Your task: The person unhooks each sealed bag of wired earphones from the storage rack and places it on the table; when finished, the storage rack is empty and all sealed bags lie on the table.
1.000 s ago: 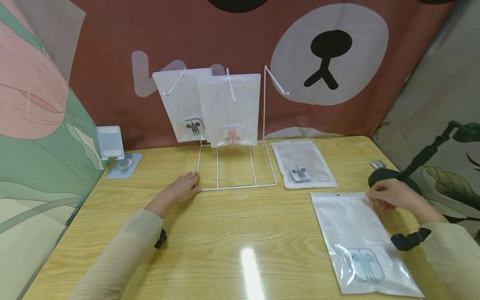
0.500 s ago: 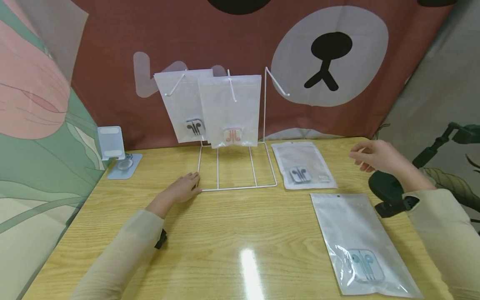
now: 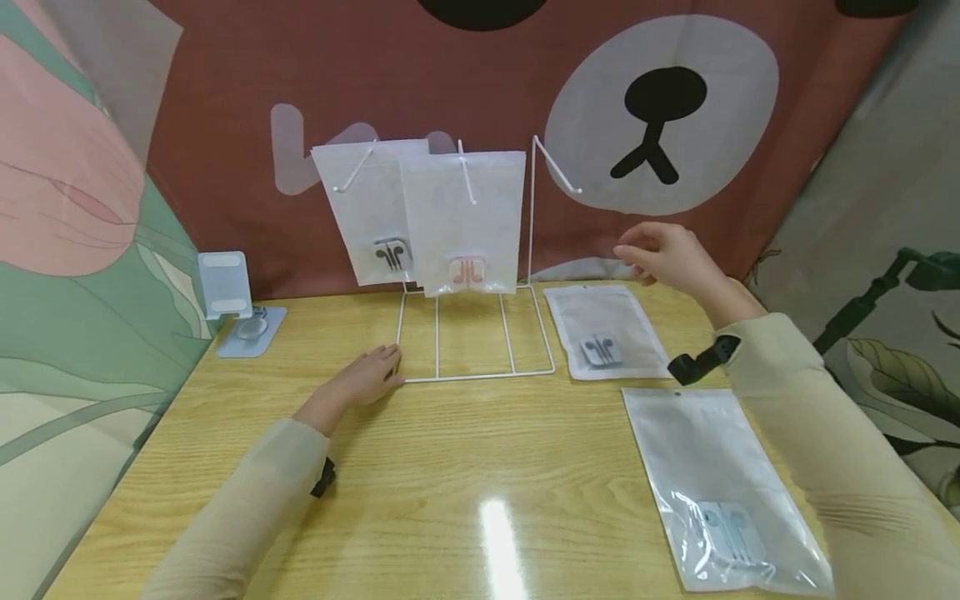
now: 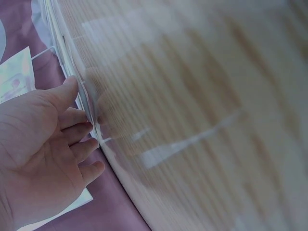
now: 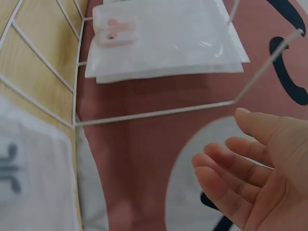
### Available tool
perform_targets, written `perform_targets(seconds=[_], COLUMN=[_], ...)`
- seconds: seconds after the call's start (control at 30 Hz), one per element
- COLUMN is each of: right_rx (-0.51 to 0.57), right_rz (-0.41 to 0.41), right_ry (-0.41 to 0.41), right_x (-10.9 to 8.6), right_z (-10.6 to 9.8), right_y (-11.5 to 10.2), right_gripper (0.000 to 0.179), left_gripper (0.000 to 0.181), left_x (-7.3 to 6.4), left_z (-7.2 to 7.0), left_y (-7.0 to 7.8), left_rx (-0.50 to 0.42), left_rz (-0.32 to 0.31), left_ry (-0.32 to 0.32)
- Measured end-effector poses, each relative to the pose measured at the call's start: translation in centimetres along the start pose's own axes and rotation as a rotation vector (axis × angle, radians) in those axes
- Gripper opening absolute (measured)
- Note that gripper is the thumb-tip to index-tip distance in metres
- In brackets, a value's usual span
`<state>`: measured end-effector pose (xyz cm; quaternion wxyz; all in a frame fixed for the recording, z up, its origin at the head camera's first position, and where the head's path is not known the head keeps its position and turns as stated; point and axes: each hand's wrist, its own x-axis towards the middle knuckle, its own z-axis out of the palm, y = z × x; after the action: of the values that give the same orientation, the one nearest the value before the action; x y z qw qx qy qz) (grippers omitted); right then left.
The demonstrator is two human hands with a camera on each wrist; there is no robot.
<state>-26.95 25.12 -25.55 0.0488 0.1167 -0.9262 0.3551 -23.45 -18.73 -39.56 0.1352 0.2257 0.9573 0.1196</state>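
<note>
A white wire rack (image 3: 480, 377) stands on the table with two white zip bags on its hooks. The left bag (image 3: 367, 196) shows dark earphones, and the front bag (image 3: 465, 218) shows pink ones. My left hand (image 3: 365, 375) rests at the front-left corner of the rack's base, fingers loosely extended. My right hand (image 3: 675, 257) is in the air over a flat earphone bag (image 3: 611, 321), holding nothing, its fingers loosely bent. In the right wrist view, that hand (image 5: 260, 168) is near the rack's bare right hook (image 5: 269, 65), apart from it.
A larger zip bag (image 3: 697, 450) with pale blue earphones lies at the front right. A light blue phone stand (image 3: 225, 287) stands at the back left. A dark green lamp arm (image 3: 862, 304) rises at the right. A printed cloth (image 3: 360, 67) hangs behind.
My right hand has left the top edge of the large bag and moved up and left, over the small flat bag. My left hand has stayed at the rack's corner.
</note>
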Motion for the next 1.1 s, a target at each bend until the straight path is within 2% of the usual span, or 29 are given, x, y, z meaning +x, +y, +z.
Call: perform_targets(seconds=[0.3, 0.47, 0.57, 0.77, 1.1], right_rx=[0.254, 0.431, 0.512, 0.563, 0.584], right_rz=[0.016, 0.034, 0.011, -0.059, 0.02], right_ry=[0.023, 0.07, 0.104, 0.164, 0.281], right_x=[4.7, 6.6, 7.4, 8.2, 8.9], right_z=[4.5, 6.0, 6.9, 8.3, 9.3], right_y=[-2.5, -4.5, -5.6, -7.5, -9.4], right_gripper=[0.05, 0.052, 0.051, 0.046, 0.022], left_gripper=[0.057, 0.058, 0.058, 0.057, 0.056], left_x=[0.0, 0.0, 0.1, 0.3, 0.2], left_z=[0.1, 0.2, 0.2, 0.3, 0.1], left_y=[0.1, 0.0, -0.1, -0.3, -0.3], left_rx=[0.003, -0.001, 0.007, 0.034, 0.021], left_rz=[0.006, 0.006, 0.012, 0.025, 0.018], left_ry=[0.006, 0.011, 0.013, 0.023, 0.019])
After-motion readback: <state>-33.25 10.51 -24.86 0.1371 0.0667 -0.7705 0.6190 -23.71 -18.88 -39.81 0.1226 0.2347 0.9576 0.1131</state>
